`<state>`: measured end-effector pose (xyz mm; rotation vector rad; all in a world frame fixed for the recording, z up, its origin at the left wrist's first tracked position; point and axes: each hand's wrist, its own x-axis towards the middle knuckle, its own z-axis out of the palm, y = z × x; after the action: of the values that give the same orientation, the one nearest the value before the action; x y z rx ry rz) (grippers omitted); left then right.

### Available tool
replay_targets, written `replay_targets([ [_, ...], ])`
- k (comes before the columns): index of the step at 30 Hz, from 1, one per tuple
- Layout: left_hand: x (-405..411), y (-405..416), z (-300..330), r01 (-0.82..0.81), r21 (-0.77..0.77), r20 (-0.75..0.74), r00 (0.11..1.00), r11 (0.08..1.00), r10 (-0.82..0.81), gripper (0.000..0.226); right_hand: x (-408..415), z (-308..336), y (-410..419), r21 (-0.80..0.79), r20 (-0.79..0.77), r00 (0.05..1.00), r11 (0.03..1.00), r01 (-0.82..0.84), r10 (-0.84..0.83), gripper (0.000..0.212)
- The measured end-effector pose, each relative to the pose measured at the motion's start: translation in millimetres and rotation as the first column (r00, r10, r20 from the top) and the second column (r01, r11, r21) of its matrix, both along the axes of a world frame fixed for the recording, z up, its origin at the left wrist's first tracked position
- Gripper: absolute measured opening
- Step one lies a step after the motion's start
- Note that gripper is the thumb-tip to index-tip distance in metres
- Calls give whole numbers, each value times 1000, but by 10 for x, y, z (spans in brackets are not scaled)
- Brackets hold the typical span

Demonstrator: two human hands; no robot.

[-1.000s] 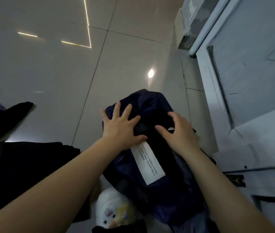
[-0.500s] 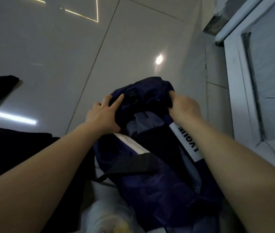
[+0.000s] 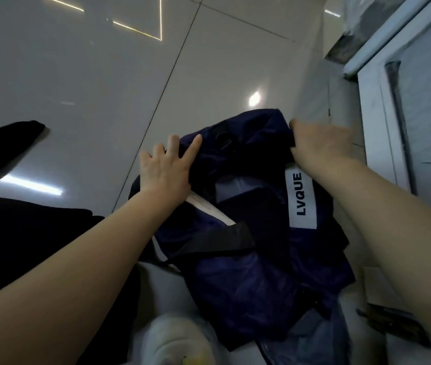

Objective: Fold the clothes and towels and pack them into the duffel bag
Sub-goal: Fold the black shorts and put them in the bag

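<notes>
**Both hands on the bag's far end**

Here we are over the bag [image 3: 248,259], a dark navy duffel lying on the pale floor [image 3: 90,88] straight ahead of the person. Its long axis runs away from the body, near end down by the knees, far end up where the hands are. The left hand [image 3: 165,172] lies on the left flank, fingers straight and spread, pressing the fabric flat rather than grabbing it. The right hand [image 3: 319,146] is across at the far right corner, fingers curled into the cloth, gripping the edge. Between the two hands the top sags open on a paler lining, with a white label [image 3: 301,196] just beneath the right wrist.

The right hand sits slightly further out; the left is nearer the middle. By my reading, they are pulling the mouth apart, so any spreading goes sideways, across that long axis.

Dark clothes [image 3: 25,246] wait to the left, close beside the left forearm. A pale rolled towel [image 3: 177,338] sits at the near end, touching the bag. Nothing looks packed yet.
</notes>
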<state>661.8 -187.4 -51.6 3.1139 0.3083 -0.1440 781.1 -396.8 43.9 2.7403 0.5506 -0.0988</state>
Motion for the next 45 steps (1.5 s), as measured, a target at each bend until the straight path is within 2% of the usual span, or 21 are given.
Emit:
replay_targets([
  [4, -88, 151, 30, 16, -155, 9, 1000, 988, -15, 92, -180, 21, 104, 42, 6, 1000, 999, 13, -13, 52],
  [6, -246, 241, 112, 51, -227, 93, 995, 973, -30, 84, -389, 27, 171, 179, 89, 995, 982, -56, 40, 67],
  [9, -638, 374, 184, -16, -368, 211, 972, 930, 100, 65, -913, -32, 395, 476, 215, 956, 833, -281, 199, 60],
  [11, -966, 486, 165, -73, -422, 260, 945, 904, 198, 57, -1315, -138, 618, 609, 165, 942, 721, -331, 293, 52],
  [14, -1494, 724, 148, -138, -450, 303, 906, 882, 296, 51, -1882, -329, 1005, 708, 32, 897, 623, -332, 441, 48],
  [18, -2155, 1031, 75, -304, -456, 294, 836, 837, 464, 42, -2405, -613, 1419, 694, -207, 816, 669, -266, 539, 60],
  [20, -2383, 1167, -25, -432, -500, 217, 777, 751, 591, 45, -2544, -688, 1563, 662, -352, 752, 716, -222, 558, 66],
  [23, -2672, 1431, -128, -625, -575, -36, 663, 527, 747, 61, -2701, -762, 1847, 573, -538, 593, 776, -264, 599, 75],
  [25, -2766, 1523, -155, -669, -599, -173, 645, 440, 744, 75, -2739, -849, 2001, 470, -547, 597, 806, -361, 587, 87],
  [27, -2790, 1529, -176, -662, -604, -208, 669, 444, 714, 81, -2752, -973, 2098, 344, -534, 646, 838, -424, 546, 103],
  [30, -2760, 1566, -206, -625, -665, -238, 696, 409, 677, 90, -2737, -1088, 2171, 233, -566, 687, 888, -397, 456, 117],
  [32, -2734, 1651, -194, -593, -759, -296, 683, 270, 668, 94, -2720, -1107, 2197, 225, -596, 676, 898, -379, 434, 119],
  [34, -2726, 1713, -112, -524, -850, -367, 659, 51, 657, 96, -2714, -1115, 2212, 237, -609, 663, 897, -373, 436, 119],
  [35, -2724, 1719, -53, -482, -876, -381, 661, -23, 647, 97, -2712, -1124, 2216, 252, -608, 657, 893, -372, 445, 119],
  [36, -2723, 1703, 22, -451, -891, -373, 678, -42, 634, 97, -2712, -1125, 2220, 271, -604, 652, 887, -374, 460, 118],
  [37, -2718, 1666, 102, -431, -902, -345, 707, -10, 618, 97, -2705, -1138, 2224, 295, -600, 642, 878, -378, 478, 116],
  [39, -2702, 1565, 263, -387, -907, -225, 779, 168, 585, 97, -2672, -1130, 2236, 395, -607, 596, 851, -348, 525, 105],
  [41, -2680, 1436, 397, -337, -862, -106, 851, 378, 515, 99, -2637, -1088, 2211, 637, -609, 566, 768, -68, 555, 82],
  [43, -2635, 1280, 455, -327, -768, -65, 895, 550, 441, 99, -2585, -1035, 2078, 781, -575, 658, 567, 262, 487, 60],
  [44, -2609, 1198, 460, -334, -708, -60, 907, 623, 418, 98, -2565, -1001, 1977, 808, -549, 725, 485, 335, 415, 52],
  [45, -2583, 1118, 452, -337, -652, -54, 914, 679, 402, 97, -2558, -963, 1865, 808, -545, 771, 451, 380, 328, 46],
])
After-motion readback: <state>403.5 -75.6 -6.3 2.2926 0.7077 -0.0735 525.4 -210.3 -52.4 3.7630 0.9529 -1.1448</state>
